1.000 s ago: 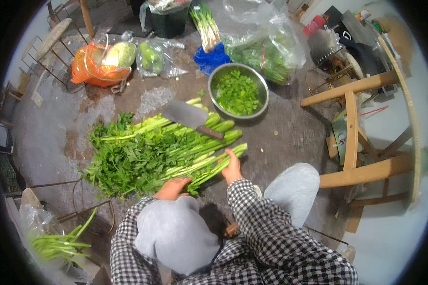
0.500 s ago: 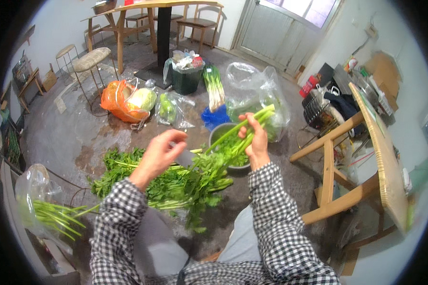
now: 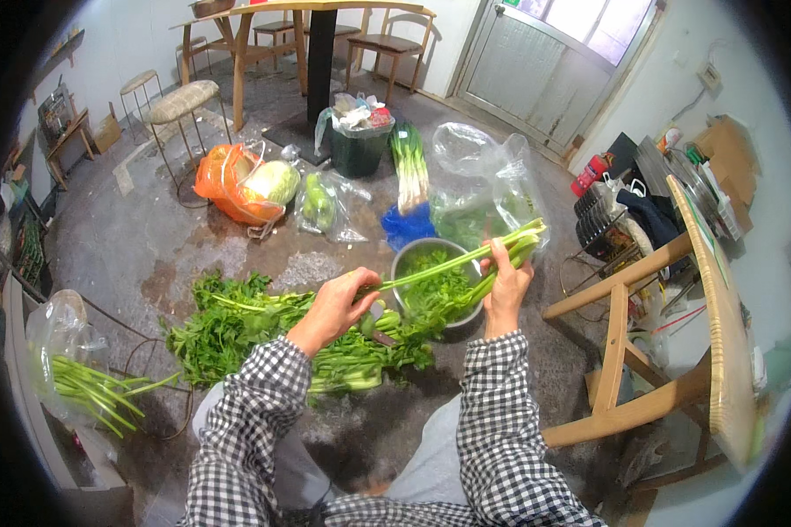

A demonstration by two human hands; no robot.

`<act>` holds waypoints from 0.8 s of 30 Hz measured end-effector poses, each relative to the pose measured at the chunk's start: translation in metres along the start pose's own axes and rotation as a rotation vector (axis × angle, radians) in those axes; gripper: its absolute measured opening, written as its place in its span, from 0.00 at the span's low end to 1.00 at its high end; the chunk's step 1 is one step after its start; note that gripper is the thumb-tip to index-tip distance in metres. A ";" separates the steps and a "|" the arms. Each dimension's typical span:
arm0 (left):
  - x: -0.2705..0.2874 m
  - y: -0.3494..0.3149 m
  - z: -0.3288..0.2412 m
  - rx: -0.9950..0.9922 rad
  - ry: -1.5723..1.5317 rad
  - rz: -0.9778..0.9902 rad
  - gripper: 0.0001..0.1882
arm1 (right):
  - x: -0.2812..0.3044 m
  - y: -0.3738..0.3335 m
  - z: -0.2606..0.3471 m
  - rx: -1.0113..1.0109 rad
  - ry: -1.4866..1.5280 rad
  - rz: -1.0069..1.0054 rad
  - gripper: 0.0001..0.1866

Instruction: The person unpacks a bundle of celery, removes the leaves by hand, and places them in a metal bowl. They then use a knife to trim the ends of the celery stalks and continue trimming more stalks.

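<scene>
My right hand (image 3: 507, 285) is closed round the pale ends of a few celery stalks (image 3: 444, 266), over the right rim of a grey bowl (image 3: 398, 263). Across from it, my left hand (image 3: 332, 309) pinches the leafy end of one of these stalks. Green leaves (image 3: 426, 285) lie in the bowl. Below and left of my left hand, a large heap of leafy celery (image 3: 228, 329) spreads over the floor. A small dark, flat piece by the left hand is too unclear to name.
Beyond the bowl lie a clear plastic bag (image 3: 492, 189), spring onions (image 3: 410, 171) and a blue bag (image 3: 407, 230). A bin (image 3: 358, 151), an orange bag (image 3: 228, 189) and bagged green vegetables (image 3: 319, 206) stand further back. A wooden frame (image 3: 613, 342) is at right, bagged stalks (image 3: 88, 386) at left.
My left hand has moved right and down and now grips a stalk. My right hand has shifted right and lower, drawing the stalks out across the bowl. The view has tilted slightly.
</scene>
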State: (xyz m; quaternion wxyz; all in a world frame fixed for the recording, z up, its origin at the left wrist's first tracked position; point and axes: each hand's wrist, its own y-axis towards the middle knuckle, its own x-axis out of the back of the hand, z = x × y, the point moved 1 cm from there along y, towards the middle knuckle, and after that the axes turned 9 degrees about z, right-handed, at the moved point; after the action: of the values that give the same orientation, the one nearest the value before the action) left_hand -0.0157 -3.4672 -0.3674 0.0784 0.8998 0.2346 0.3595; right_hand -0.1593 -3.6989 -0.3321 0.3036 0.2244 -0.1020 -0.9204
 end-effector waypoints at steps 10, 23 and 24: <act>-0.002 -0.007 0.038 -0.120 0.429 0.000 0.20 | -0.008 0.003 -0.027 -0.167 0.059 0.031 0.07; 0.028 -0.007 0.084 0.308 -0.338 0.145 0.15 | 0.015 0.012 -0.022 -0.148 0.108 -0.086 0.07; 0.035 -0.011 0.083 0.268 -0.396 0.190 0.16 | 0.021 0.014 -0.019 -0.125 0.138 -0.094 0.07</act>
State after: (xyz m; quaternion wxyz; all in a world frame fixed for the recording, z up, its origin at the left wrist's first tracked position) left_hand 0.0592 -3.4389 -0.4098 -0.0312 0.9730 0.1744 0.1477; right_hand -0.1578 -3.7234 -0.3519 0.2796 0.2723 -0.0128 -0.9206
